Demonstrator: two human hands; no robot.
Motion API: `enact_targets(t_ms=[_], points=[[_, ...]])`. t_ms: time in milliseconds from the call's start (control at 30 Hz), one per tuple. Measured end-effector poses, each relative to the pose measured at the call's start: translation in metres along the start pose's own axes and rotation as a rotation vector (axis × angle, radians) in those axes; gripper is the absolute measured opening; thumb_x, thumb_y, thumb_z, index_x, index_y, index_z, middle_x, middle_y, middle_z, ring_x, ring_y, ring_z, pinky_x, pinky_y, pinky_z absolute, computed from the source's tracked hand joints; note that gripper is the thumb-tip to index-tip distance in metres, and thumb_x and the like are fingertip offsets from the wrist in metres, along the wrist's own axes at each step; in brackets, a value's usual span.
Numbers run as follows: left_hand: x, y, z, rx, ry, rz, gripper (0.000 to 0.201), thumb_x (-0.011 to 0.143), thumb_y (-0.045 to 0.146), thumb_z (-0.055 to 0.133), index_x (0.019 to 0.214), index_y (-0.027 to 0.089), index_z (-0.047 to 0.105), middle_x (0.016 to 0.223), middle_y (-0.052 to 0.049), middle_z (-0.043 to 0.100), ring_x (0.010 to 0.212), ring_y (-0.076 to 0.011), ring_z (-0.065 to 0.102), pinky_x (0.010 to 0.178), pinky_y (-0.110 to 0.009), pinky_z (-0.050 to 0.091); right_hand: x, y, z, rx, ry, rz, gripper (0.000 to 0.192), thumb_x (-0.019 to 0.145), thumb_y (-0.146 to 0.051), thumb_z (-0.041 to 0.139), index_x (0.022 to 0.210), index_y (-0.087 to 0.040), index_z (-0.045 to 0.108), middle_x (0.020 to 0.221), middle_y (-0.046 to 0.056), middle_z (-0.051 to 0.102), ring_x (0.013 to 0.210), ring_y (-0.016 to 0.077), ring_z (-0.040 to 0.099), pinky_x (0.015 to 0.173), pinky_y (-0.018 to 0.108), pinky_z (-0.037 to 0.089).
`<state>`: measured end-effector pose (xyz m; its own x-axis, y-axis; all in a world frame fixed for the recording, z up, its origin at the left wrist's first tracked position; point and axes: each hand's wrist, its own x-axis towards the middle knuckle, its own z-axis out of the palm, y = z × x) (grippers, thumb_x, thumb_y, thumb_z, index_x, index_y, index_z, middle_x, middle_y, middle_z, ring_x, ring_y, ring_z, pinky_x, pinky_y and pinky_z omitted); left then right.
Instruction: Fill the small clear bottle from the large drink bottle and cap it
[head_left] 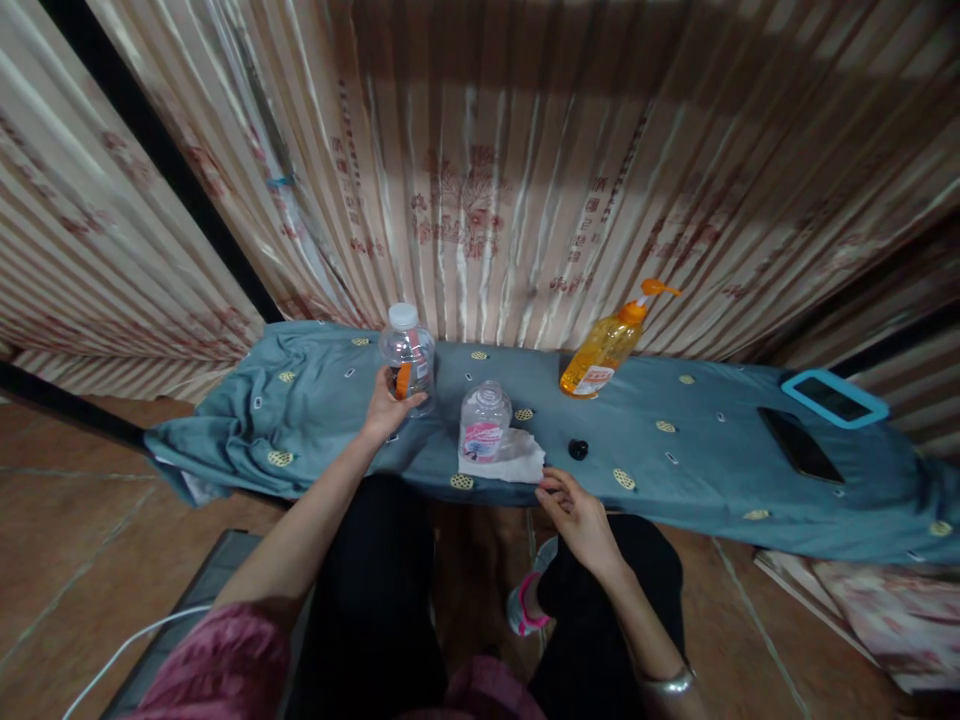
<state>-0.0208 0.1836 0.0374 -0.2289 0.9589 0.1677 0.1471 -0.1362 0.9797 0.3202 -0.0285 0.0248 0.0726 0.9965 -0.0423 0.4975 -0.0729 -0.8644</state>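
Observation:
My left hand (390, 406) is wrapped round the lower part of a clear plastic bottle (409, 350) with a white cap and an orange and dark label. The bottle stands upright at the cloth's left-centre. My right hand (574, 515) pinches the right corner of a white tissue (523, 458) near the front edge. On that tissue stands a second, uncapped clear bottle (486, 425) with a pink and blue label, covering part of it. A small black cap (577, 449) lies just above my right hand.
A grey-green cloth (675, 480) with yellow patterns covers the long narrow surface. At the back stands an orange pump bottle (604, 350). Farther right lie a dark phone (799, 444) and a blue-framed object (835, 398). A pleated curtain (465, 180) hangs behind.

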Motion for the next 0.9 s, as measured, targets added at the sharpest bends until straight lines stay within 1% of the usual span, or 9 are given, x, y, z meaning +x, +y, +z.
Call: enact_targets(t_ms=[133,200,267,367,467,567,700,800,900], points=[[-0.002,0.003,-0.006,0.047,0.027,-0.015,0.097,0.057,0.019,0.101,0.142,0.021,0.053,0.146,-0.015,0.066,0.145,-0.0366,0.061,0.130,-0.059,0.043,0.011,-0.003,-0.021,-0.171,0.104,0.013,0.043,0.105,-0.047,0.068,0.138,-0.020,0.065,0.127,0.008,0.073,0.099,0.0197,0.073,0.094,0.045,0.064],[-0.010,0.010,-0.014,0.089,0.085,-0.023,0.103,0.057,0.020,0.101,0.146,0.022,0.050,0.158,-0.019,0.058,0.153,-0.0394,0.054,0.131,-0.060,0.040,0.019,-0.005,-0.036,-0.279,0.176,0.030,0.046,0.105,-0.045,0.068,0.143,-0.021,0.063,0.136,0.010,0.070,0.110,0.0232,0.073,0.102,0.050,0.062],[-0.028,0.021,-0.023,0.136,0.166,0.048,0.103,0.062,0.025,0.100,0.151,0.022,0.048,0.168,-0.021,0.048,0.160,-0.0403,0.045,0.134,-0.060,0.036,0.031,-0.006,-0.050,-0.389,0.222,0.045,0.050,0.104,-0.043,0.069,0.149,-0.023,0.060,0.151,0.013,0.063,0.128,0.0284,0.067,0.111,0.056,0.057],[-0.072,0.039,-0.027,0.141,0.128,0.207,0.094,0.074,0.041,0.096,0.154,0.027,0.048,0.168,-0.017,0.049,0.161,-0.0388,0.044,0.131,-0.060,0.041,0.050,-0.008,-0.061,-0.525,0.200,0.079,0.056,0.102,-0.040,0.072,0.153,-0.023,0.057,0.161,0.014,0.055,0.138,0.0324,0.062,0.114,0.060,0.054],[-0.117,0.051,-0.006,0.093,-0.028,0.250,0.097,0.075,0.045,0.097,0.156,0.030,0.047,0.167,-0.015,0.051,0.162,-0.0380,0.044,0.131,-0.058,0.040,0.066,-0.011,-0.060,-0.610,0.105,0.110,0.049,0.102,-0.039,0.074,0.146,-0.022,0.062,0.150,0.012,0.063,0.129,0.0292,0.067,0.109,0.056,0.058],[-0.136,0.053,0.030,0.051,-0.176,0.154,0.112,0.069,0.039,0.100,0.163,0.029,0.040,0.173,-0.017,0.044,0.165,-0.0399,0.039,0.135,-0.061,0.033,0.073,-0.015,-0.059,-0.645,0.026,0.118,0.040,0.102,-0.041,0.073,0.136,-0.021,0.068,0.137,0.010,0.070,0.120,0.0256,0.071,0.104,0.051,0.061],[-0.124,0.053,0.071,-0.022,-0.206,0.055,0.130,0.059,0.028,0.103,0.168,0.025,0.032,0.177,-0.020,0.037,0.167,-0.0407,0.035,0.137,-0.058,0.029,0.076,-0.033,-0.068,-0.610,-0.034,0.059,0.033,0.102,-0.042,0.074,0.127,-0.020,0.070,0.127,0.008,0.073,0.110,0.0224,0.073,0.097,0.045,0.063],[-0.113,0.053,0.084,-0.067,-0.233,-0.007,0.128,0.058,0.019,0.100,0.167,0.022,0.033,0.163,-0.018,0.055,0.154,-0.0386,0.054,0.132,-0.054,0.040,0.080,-0.066,-0.077,-0.522,-0.088,-0.065,0.034,0.104,-0.044,0.070,0.127,-0.018,0.069,0.117,0.006,0.074,0.097,0.0186,0.073,0.088,0.040,0.064],[-0.111,0.053,0.087,-0.074,-0.280,-0.043,0.102,0.062,0.016,0.095,0.154,0.019,0.052,0.141,-0.013,0.073,0.133,-0.0352,0.070,0.121,-0.050,0.052,0.087,-0.117,-0.080,-0.444,-0.157,-0.237,0.042,0.106,-0.048,0.067,0.135,-0.018,0.066,0.115,0.006,0.074,0.093,0.0179,0.073,0.085,0.039,0.064]])
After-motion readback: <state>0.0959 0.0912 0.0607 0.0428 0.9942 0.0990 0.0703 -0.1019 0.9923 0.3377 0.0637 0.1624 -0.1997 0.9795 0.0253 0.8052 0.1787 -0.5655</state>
